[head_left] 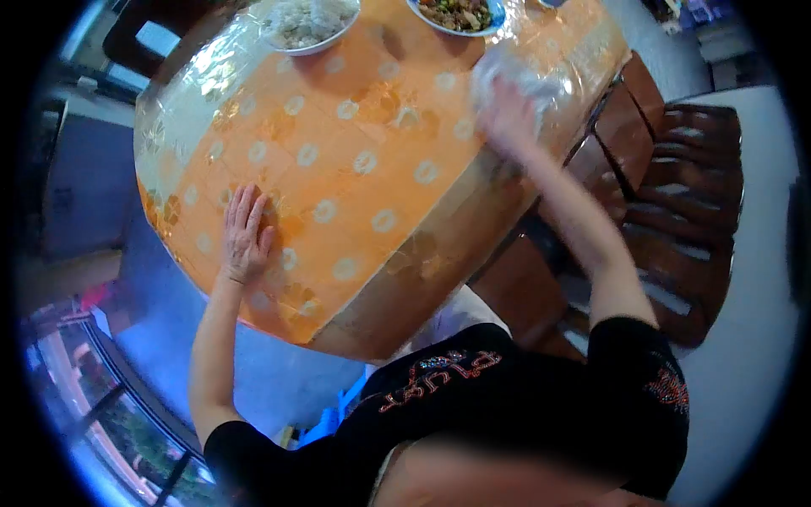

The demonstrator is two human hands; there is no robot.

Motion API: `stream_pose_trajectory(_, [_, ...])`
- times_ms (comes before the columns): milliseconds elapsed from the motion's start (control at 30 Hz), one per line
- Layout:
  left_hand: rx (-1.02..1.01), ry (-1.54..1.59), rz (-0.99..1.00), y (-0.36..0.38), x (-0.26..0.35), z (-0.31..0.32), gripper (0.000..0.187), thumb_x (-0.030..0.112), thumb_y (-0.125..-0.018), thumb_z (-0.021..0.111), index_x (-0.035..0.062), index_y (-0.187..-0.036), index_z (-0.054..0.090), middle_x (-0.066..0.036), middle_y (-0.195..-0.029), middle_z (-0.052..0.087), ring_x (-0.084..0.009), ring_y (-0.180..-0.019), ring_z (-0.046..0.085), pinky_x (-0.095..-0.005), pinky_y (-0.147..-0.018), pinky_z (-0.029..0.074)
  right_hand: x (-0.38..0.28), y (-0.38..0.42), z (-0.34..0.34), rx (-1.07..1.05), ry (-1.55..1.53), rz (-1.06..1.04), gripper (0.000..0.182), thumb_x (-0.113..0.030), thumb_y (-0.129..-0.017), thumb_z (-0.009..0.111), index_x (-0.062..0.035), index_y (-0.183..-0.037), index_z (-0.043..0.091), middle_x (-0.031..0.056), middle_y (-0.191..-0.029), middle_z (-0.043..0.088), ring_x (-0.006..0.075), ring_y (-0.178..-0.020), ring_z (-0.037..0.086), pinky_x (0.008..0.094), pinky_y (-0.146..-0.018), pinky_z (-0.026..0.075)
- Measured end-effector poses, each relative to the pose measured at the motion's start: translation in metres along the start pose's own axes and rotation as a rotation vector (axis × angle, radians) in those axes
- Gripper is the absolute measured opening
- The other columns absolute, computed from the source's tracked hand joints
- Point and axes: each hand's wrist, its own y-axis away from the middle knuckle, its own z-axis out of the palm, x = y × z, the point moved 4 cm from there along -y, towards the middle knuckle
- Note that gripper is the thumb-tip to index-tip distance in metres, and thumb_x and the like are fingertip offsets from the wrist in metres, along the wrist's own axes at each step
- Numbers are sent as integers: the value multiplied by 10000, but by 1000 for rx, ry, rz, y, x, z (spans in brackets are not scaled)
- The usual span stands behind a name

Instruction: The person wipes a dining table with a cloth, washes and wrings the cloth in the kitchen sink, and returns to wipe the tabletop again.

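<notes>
My left hand [245,237] lies flat on the orange patterned tablecloth [363,162], fingers stretched out and nothing in them. Towards the table's right side, my right hand [511,122] presses on a crumpled whitish cloth [549,87]. Motion smears this hand and the cloth, so the fingers' exact hold is hard to see. Just beyond the cloth stands a blue-rimmed dish [466,33] of cooked food with green bits. A white bowl [324,45] heaped with white rice sits at the far edge of view.
A glossy clear cover reflects light along the table's left and right sides. Brown wooden chairs [688,203] stand close to the table on the right. Another dark chair [127,42] is at the far left. Something blue [325,425] is below, near my body.
</notes>
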Motion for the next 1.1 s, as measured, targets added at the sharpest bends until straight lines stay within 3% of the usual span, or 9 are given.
stream_pose_trajectory(133, [0,-15,-45,-13,3,-12,439,154,-788,523,56,-1214,485,-150,-1333,387,-334,-1256,325,-432,-1028,277,-73,119,-23,-108,-114,-562,576,-259,-792,509,-78,-1315,348,133,-1402,281,331,-1303,236,497,-1051,174])
stream_pose_trajectory(267, [-43,-7,-198,-54,29,-25,356,102,-793,542,46,-1144,544,-150,-1127,562,-321,-1055,527,-409,-888,432,-3,46,-33,-270,6,-570,530,-249,-725,522,-123,-1235,458,100,-1293,427,312,-1220,350,450,-1059,194])
stream_pose_trajectory(333, [28,253,-324,-98,60,-11,304,105,-826,543,10,-1115,561,-122,-955,629,-245,-818,614,-337,-729,493,65,-15,-31,-144,-49,-473,497,-217,-737,500,-97,-1217,449,107,-1292,414,286,-1229,336,434,-1042,227])
stream_pose_trajectory(433, [-54,1364,-702,-204,129,35,448,149,-872,533,-55,-1250,406,-110,-915,634,-127,-802,603,-244,-693,483,119,-77,-26,-13,-37,-461,483,-215,-798,478,-101,-1262,408,97,-1350,361,281,-1283,273,443,-1058,183])
stream_pose_trajectory(467, [-146,1499,-629,-241,144,49,548,147,-868,537,-39,-1322,293,-127,-976,618,-168,-843,614,-256,-726,490,127,-90,-23,-30,-40,-448,485,-217,-809,474,-102,-1274,398,94,-1365,348,280,-1294,260,444,-1063,170])
stream_pose_trajectory(633, [84,2080,-644,-353,185,85,443,82,-846,517,-25,-1244,355,-159,-1079,568,-262,-868,623,-329,-723,527,134,-88,-12,-195,-56,-460,628,-270,-796,522,-111,-1360,297,68,-1458,187,311,-1344,127,502,-1068,89])
stream_pose_trajectory(767, [228,2181,-674,-376,182,79,433,-23,-761,497,-30,-1182,394,-175,-1100,547,-278,-934,598,-396,-754,545,135,-91,-11,-284,-42,-558,641,-304,-798,531,-118,-1363,293,98,-1468,139,344,-1352,67,545,-1055,64])
stream_pose_trajectory(900, [506,2045,-740,-386,185,75,418,-23,-748,479,-44,-1162,420,-166,-1102,549,-279,-938,593,-391,-729,544,130,-98,-12,-306,-91,-682,646,-299,-782,552,-160,-1363,304,82,-1470,145,336,-1355,68,577,-1037,65])
stream_pose_trajectory(1100, [636,2113,-720,-430,126,85,370,-26,-775,452,-75,-1141,427,-178,-1073,562,-281,-861,616,-375,-688,547,121,-122,-18,-354,-106,-746,640,-293,-744,576,-175,-1333,353,60,-1451,208,325,-1349,113,575,-1034,100])
